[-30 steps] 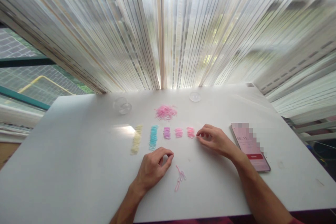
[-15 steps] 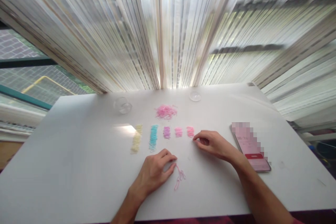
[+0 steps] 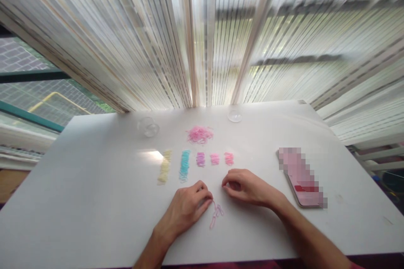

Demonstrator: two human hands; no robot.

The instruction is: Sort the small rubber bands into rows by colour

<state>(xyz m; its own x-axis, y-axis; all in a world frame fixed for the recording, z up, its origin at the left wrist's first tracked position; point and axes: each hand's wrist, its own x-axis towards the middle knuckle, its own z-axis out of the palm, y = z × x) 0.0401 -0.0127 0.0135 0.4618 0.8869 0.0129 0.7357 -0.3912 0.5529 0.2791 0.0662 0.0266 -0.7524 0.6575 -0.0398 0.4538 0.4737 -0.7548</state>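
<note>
My left hand [image 3: 191, 204] rests on the white table, thumb and forefinger pinched on the end of a pink rubber band. That band belongs to a small loose cluster of pale pink rubber bands [image 3: 216, 214] by its fingertips. To the right, my right hand [image 3: 248, 187] hovers low over the table with thumb and finger closed together; whatever is between them is too small to make out. Beyond the hands lie sorted rows of bands: yellow [image 3: 164, 168], blue [image 3: 184, 166], purple [image 3: 200, 159], light pink [image 3: 215, 159] and brighter pink [image 3: 229, 159].
A tangled heap of pink bands [image 3: 200, 134] lies behind the rows. Clear round containers [image 3: 148, 128] stand at the back left, and a clear dish [image 3: 235, 116] at the back right. A phone [image 3: 301, 178] lies right of my right hand. Striped curtains [image 3: 208, 50] hang behind the table.
My right hand has moved left and toward me, away from the brighter pink row. My left hand stays nearly still beside the loose cluster.
</note>
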